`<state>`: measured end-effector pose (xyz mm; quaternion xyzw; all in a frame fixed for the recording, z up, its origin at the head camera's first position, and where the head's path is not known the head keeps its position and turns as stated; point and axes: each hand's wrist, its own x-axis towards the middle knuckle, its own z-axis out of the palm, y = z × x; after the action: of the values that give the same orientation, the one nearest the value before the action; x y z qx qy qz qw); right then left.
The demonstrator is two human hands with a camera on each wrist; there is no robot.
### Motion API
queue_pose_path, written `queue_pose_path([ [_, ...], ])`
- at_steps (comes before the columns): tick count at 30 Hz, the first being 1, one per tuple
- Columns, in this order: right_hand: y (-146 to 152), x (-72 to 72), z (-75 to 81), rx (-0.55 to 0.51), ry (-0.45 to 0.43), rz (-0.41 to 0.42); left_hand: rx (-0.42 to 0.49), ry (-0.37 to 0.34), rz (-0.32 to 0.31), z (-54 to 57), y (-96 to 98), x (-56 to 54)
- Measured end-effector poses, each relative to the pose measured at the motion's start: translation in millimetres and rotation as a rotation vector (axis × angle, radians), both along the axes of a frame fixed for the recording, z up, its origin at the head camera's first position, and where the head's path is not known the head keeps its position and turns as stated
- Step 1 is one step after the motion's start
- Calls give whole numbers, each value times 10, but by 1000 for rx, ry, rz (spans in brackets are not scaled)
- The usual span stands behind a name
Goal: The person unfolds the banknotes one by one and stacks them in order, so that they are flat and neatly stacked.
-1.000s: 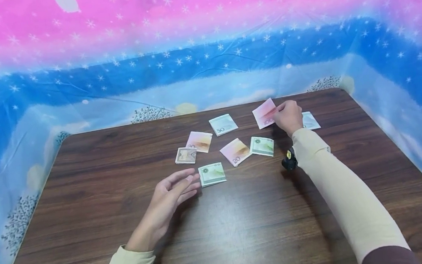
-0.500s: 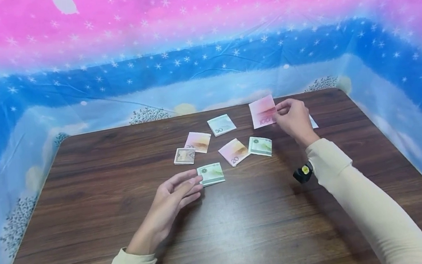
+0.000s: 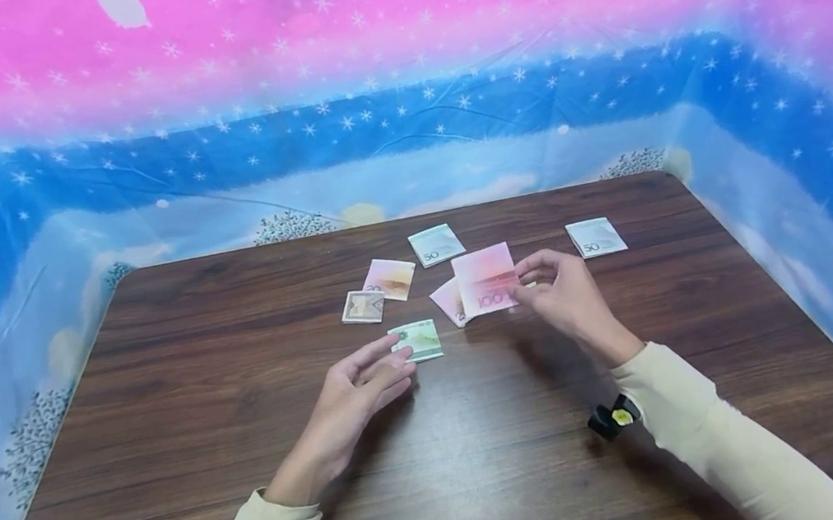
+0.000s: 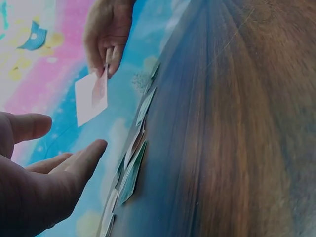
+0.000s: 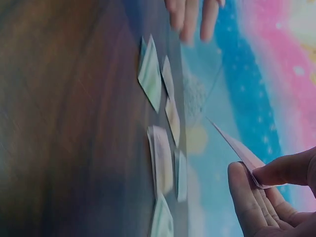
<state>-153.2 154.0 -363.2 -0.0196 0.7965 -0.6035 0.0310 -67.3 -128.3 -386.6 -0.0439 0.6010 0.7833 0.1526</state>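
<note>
Between thumb and fingers, my right hand (image 3: pixel 567 296) pinches a folded pink 100 banknote (image 3: pixel 483 277) by its right edge. The right wrist view shows this banknote (image 5: pixel 239 150) raised above the table. In the head view it overlaps a pink-and-tan 20 banknote (image 3: pixel 450 302) and hides most of a green one. My left hand (image 3: pixel 357 397) is held with fingers spread and nothing in its grasp, its fingertips overlapping a folded green banknote (image 3: pixel 423 340). In the left wrist view, the left thumb and fingers (image 4: pixel 89 158) stand apart, facing the pink banknote.
On the brown wooden table (image 3: pixel 212 393) lie a green 50 banknote (image 3: pixel 436 244), another 50 banknote (image 3: pixel 596 237) at the right, a second 20 banknote (image 3: pixel 392 279), and a small brownish banknote (image 3: pixel 364 307) overlapping it. A snowflake-patterned cloth (image 3: pixel 375 131) hangs behind.
My right hand has lifted the pink 100 banknote from the back right and brought it left and nearer, uncovering the right-hand 50 banknote. My left hand has shifted slightly right.
</note>
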Motion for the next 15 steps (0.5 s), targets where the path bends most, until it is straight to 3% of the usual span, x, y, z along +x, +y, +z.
queue_pose_path([
  [7,-154,285,-95,-197,-91,85,-5,4,-15,-23,162,-13],
  [15,-324,445,-150,-298,-195,153,13,-29,12,-81,265,-34],
])
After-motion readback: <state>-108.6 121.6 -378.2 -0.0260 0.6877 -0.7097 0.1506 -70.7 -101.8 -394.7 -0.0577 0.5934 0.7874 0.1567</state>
